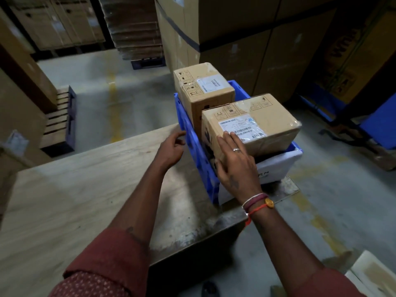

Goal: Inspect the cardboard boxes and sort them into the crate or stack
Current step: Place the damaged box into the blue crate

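A blue plastic crate (194,146) stands at the right end of a wooden table (75,189). Two taped cardboard boxes with white labels sit in it. The far box (203,88) stands upright at the back. The near box (265,123) lies tilted across the crate's front, sticking up above the rim. My right hand (233,161) rests flat on the near box's front corner, fingers straight, fingertips by the barcode label. My left hand (171,148) hovers by the crate's left wall with loosely curled fingers, holding nothing.
A white box (276,168) sits under the crate's front right. Tall stacked cartons (246,39) rise behind the crate. Pallets (62,118) stand on the floor at left, with a yellow floor line (114,103) beyond the table. Another white box (372,275) lies at bottom right.
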### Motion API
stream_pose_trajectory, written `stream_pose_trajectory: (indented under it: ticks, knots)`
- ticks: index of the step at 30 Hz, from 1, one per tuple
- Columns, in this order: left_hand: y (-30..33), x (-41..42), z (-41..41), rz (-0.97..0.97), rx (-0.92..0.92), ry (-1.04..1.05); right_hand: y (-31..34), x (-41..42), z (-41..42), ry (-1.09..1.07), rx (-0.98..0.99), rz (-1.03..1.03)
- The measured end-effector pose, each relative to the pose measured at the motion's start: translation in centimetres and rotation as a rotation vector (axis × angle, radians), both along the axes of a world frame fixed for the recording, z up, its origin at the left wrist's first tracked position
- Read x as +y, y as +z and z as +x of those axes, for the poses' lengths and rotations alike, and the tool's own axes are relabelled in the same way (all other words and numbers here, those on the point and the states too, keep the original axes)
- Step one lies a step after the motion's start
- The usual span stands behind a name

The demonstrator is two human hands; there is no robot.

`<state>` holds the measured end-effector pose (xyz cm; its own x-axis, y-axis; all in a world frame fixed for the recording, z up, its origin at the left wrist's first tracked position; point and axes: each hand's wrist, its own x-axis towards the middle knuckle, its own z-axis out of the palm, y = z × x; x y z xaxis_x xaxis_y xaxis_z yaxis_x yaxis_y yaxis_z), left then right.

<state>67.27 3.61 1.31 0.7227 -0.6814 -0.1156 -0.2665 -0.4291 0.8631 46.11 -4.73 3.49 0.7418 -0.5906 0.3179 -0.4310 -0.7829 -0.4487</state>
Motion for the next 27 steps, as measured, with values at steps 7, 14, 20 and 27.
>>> stream_pose_trajectory:
  ticks: [7,14,20,27]
  knots:
    - [-3.5,11.1,-4.6,-0.005,0.121,0.086,-3.2,1.9,-4.8,0.015,-0.288,-0.054]
    - [-5.8,19.4,-12.0,-0.057,0.220,0.051,-11.5,7.8,-16.0,-0.083,-0.110,0.158]
    - [-10.1,21.5,-18.5,-0.079,0.346,0.012,-15.6,9.0,-29.3,-0.311,0.206,0.274]
    - [-13.6,19.5,-27.6,-0.046,0.451,-0.036,-17.6,6.3,-42.0,-0.705,0.254,0.519]
